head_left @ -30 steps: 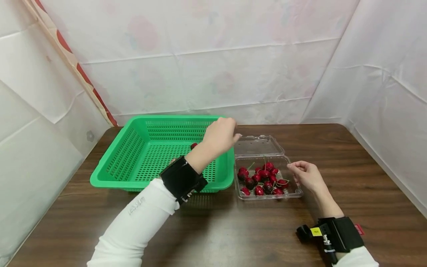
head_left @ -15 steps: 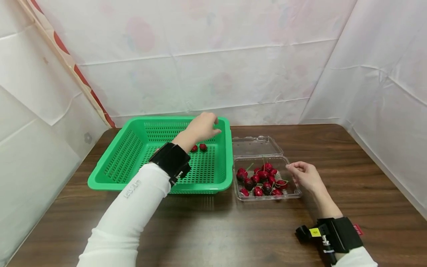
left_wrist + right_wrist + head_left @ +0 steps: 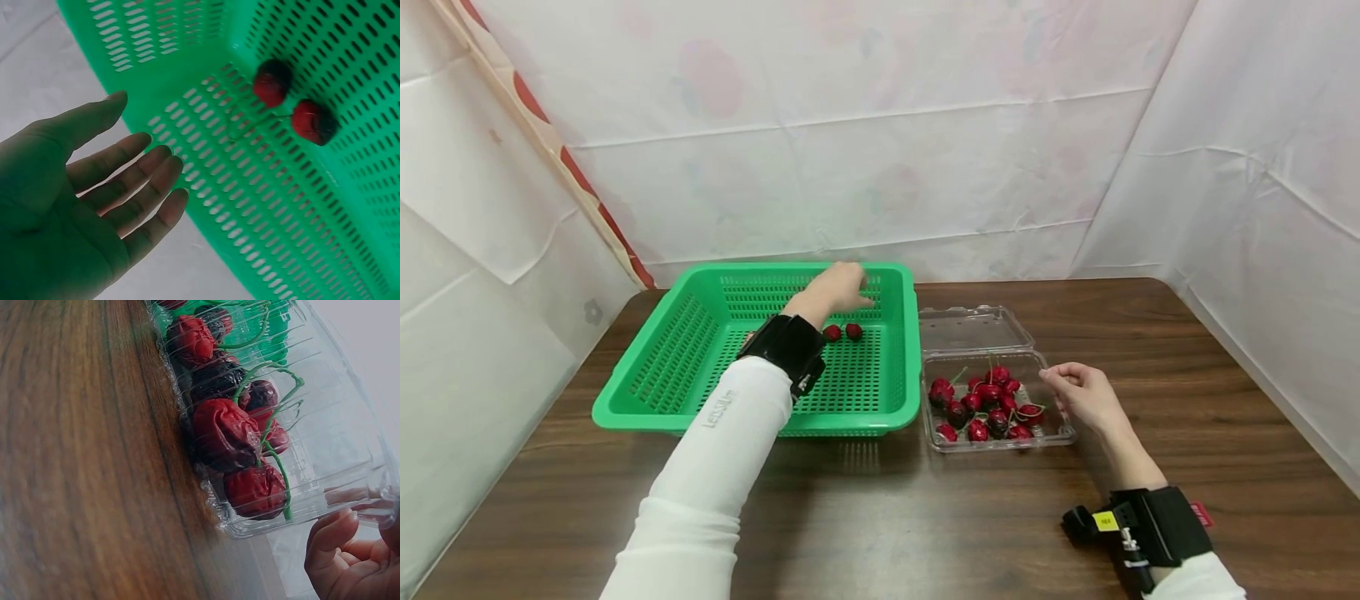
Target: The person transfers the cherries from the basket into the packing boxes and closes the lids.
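Note:
Over the back half of the green plastic basket [image 3: 880, 421], my left hand [image 3: 837, 287] hovers with nothing in it. In the left wrist view its fingers [image 3: 140, 203] are spread and slightly bent, apart from two dark red cherries [image 3: 272, 83] on the basket floor. Beyond the basket's right side stands a clear plastic clamshell box [image 3: 936, 358], holding several red cherries [image 3: 988, 393] with green stems. My right hand [image 3: 1086, 396] pinches the box's right rim between thumb and fingers. The right wrist view shows wrinkled cherries [image 3: 225, 434] through the clear wall.
The box's lid [image 3: 973, 327] lies folded back behind it. A brown wooden table [image 3: 880, 533] bears everything. White sheeting [image 3: 850, 183] hangs behind and on both sides. A small brownish thing [image 3: 747, 337] in the basket is partly hidden by the left arm.
My left hand has moved left from above the basket's right edge to over its inside, bringing a second cherry there into sight. The right hand stays on the box rim.

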The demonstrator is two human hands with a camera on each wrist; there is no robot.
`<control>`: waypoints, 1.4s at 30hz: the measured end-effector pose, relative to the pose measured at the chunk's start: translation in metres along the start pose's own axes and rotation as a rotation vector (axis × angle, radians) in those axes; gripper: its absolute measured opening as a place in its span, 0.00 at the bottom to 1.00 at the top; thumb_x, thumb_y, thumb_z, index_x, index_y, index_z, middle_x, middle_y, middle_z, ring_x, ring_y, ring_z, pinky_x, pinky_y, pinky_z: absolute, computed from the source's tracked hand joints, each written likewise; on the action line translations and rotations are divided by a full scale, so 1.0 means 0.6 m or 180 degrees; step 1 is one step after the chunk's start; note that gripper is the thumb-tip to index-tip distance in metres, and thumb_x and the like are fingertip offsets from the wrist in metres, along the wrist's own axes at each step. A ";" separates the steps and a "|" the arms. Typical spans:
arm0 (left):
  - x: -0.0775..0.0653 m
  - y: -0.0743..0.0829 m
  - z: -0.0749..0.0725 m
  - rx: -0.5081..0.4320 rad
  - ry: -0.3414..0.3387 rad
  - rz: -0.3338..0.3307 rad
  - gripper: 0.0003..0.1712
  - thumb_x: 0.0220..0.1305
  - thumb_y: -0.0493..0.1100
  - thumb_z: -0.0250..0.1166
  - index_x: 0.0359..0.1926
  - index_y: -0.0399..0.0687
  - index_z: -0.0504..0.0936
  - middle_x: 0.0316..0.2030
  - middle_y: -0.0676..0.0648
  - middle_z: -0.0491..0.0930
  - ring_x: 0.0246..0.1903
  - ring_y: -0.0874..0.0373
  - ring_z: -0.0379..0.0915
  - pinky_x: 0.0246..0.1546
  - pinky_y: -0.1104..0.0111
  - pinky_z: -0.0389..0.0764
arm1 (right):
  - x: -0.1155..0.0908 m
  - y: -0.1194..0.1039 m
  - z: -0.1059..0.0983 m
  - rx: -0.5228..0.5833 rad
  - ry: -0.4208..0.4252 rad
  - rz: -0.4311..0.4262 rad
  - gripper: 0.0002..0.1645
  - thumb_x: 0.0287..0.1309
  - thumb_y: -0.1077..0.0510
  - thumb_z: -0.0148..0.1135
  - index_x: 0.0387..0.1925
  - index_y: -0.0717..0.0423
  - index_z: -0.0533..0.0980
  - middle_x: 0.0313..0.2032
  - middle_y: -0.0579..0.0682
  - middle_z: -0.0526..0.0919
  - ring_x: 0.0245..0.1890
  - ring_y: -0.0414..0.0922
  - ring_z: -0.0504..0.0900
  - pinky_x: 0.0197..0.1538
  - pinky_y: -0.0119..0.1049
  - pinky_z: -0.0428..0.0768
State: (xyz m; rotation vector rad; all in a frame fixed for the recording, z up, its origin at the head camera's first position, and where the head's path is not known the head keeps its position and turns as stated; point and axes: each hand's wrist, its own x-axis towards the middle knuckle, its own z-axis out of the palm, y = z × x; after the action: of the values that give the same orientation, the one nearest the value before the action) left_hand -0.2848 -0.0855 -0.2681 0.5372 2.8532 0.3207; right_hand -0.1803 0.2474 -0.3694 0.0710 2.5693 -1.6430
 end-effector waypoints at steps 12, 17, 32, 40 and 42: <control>0.003 -0.021 0.018 -0.0092 -0.0170 -0.0389 0.11 0.61 0.41 0.57 0.39 0.37 0.72 0.35 0.42 0.72 0.32 0.52 0.68 0.34 0.62 0.69 | 0.000 -0.001 0.000 0.0021 -0.0004 -0.0008 0.21 0.61 0.54 0.52 0.38 0.73 0.67 0.15 0.45 0.69 0.13 0.37 0.67 0.18 0.31 0.70; 0.007 -0.025 0.026 -0.0086 -0.0154 -0.0409 0.15 0.60 0.41 0.58 0.44 0.35 0.71 0.41 0.39 0.73 0.39 0.49 0.70 0.40 0.60 0.71 | 0.000 -0.001 0.000 0.0040 -0.0001 0.0016 0.21 0.61 0.54 0.52 0.39 0.74 0.67 0.16 0.45 0.69 0.13 0.37 0.67 0.18 0.31 0.70; 0.011 -0.032 0.041 -0.0010 -0.0095 -0.0467 0.09 0.58 0.38 0.59 0.38 0.37 0.74 0.37 0.40 0.74 0.35 0.50 0.71 0.36 0.61 0.71 | -0.001 -0.005 0.003 0.0079 -0.0020 0.0047 0.20 0.60 0.54 0.52 0.38 0.72 0.67 0.15 0.45 0.68 0.13 0.37 0.66 0.18 0.31 0.70; 0.010 -0.031 0.041 -0.0008 -0.0106 -0.0511 0.06 0.56 0.35 0.60 0.35 0.37 0.76 0.36 0.41 0.76 0.35 0.49 0.72 0.36 0.61 0.73 | -0.001 -0.007 -0.001 0.0067 -0.0039 0.0045 0.20 0.61 0.54 0.52 0.38 0.72 0.67 0.15 0.46 0.68 0.13 0.38 0.66 0.18 0.31 0.70; 0.010 -0.031 0.041 -0.0032 -0.0107 -0.0530 0.05 0.56 0.35 0.60 0.35 0.37 0.76 0.35 0.41 0.76 0.34 0.50 0.72 0.35 0.61 0.73 | -0.001 -0.007 -0.001 0.0057 -0.0044 0.0053 0.21 0.61 0.54 0.52 0.38 0.72 0.67 0.15 0.46 0.68 0.13 0.38 0.66 0.18 0.32 0.70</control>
State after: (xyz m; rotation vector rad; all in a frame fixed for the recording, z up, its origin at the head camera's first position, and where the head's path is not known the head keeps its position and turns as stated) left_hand -0.2899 -0.0960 -0.2973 0.2971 2.8381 0.2935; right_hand -0.1799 0.2460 -0.3651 0.0817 2.5371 -1.6552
